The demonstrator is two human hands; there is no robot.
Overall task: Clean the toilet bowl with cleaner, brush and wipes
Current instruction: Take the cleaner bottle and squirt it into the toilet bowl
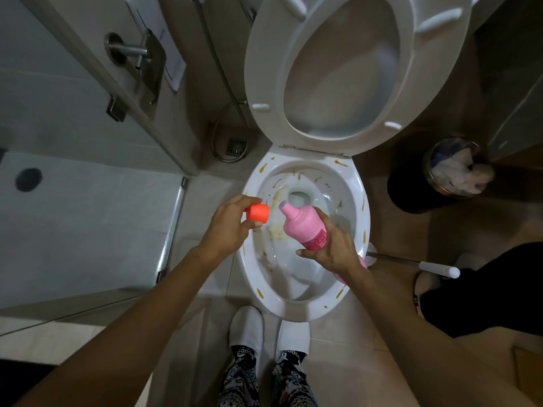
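The white toilet bowl (357, 183) stands open below me, with brown-yellow smears on its rim and inner walls; seat and lid (264, 54) are raised. My right hand (332, 251) grips a pink cleaner bottle (305, 223), uncapped, tilted with its nozzle over the bowl's middle. My left hand (232, 221) holds the orange cap (258, 212) over the bowl's left rim. A toilet brush (411, 264) with a white handle lies to the right of the bowl, its head behind my right hand.
A dark bin (426, 183) with crumpled white paper stands at the right. A bidet hose (229, 133) and floor drain (236, 146) lie left of the toilet, beside a glass shower door (88, 201). My white slippers (246, 327) are before the bowl. Another person's dark leg (484, 289) is at right.
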